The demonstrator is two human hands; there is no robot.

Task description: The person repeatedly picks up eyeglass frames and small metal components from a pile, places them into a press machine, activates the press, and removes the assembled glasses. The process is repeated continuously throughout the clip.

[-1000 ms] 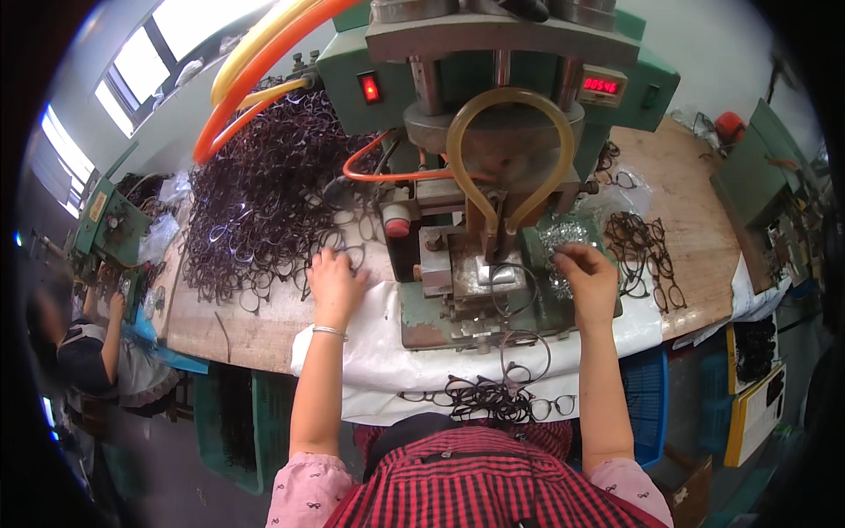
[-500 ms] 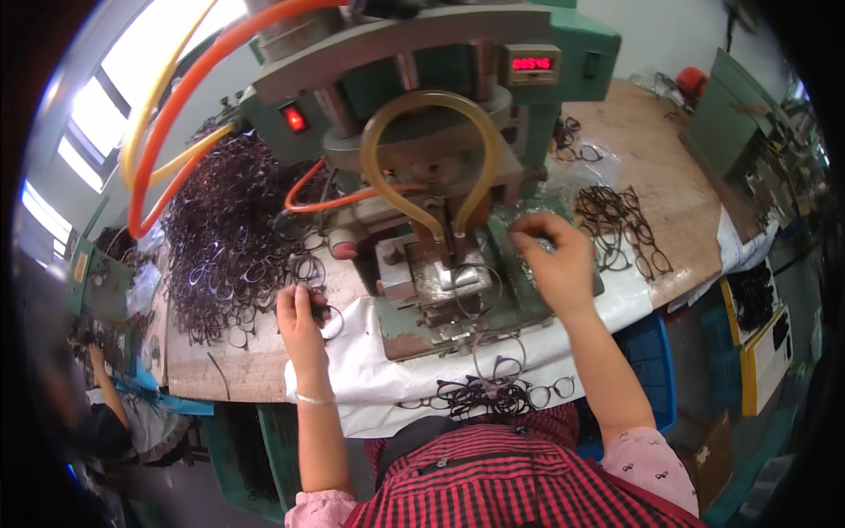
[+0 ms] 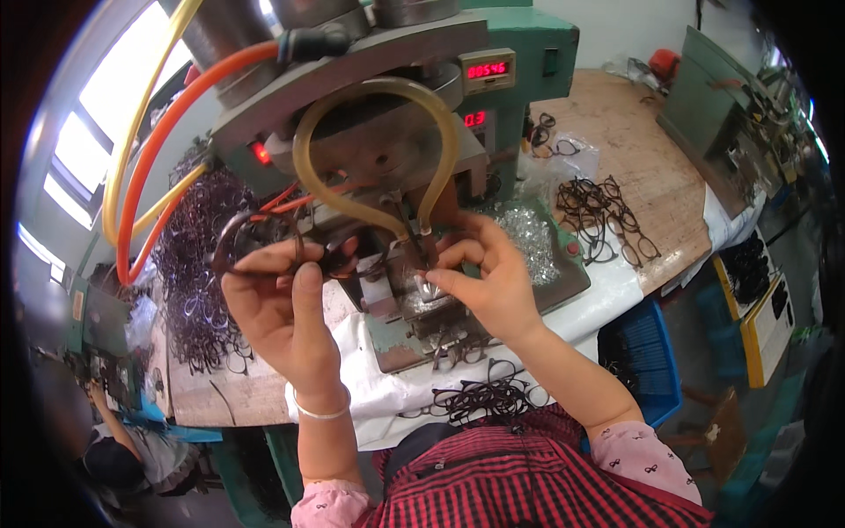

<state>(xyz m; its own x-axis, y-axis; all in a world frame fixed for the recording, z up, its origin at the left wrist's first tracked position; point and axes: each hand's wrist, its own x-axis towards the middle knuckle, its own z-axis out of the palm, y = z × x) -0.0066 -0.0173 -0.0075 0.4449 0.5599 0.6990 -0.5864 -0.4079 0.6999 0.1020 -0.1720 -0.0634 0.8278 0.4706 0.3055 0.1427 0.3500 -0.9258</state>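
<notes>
Pinched in the left hand (image 3: 286, 312), a dark eyeglass frame (image 3: 224, 239) has risen left of centre; the right hand (image 3: 491, 283) has joined it at the press (image 3: 378, 132), fingertips nearly together, contents impossible to tell.

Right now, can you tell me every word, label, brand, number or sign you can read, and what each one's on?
I won't copy out the characters, but here's where they stand.
Upper display on the press: red lit digits, sharp enough to read.
Lower display on the same press: red lit digits, perhaps partly hidden.
Small plate on the far-left green machine: too blurred to read.
</notes>
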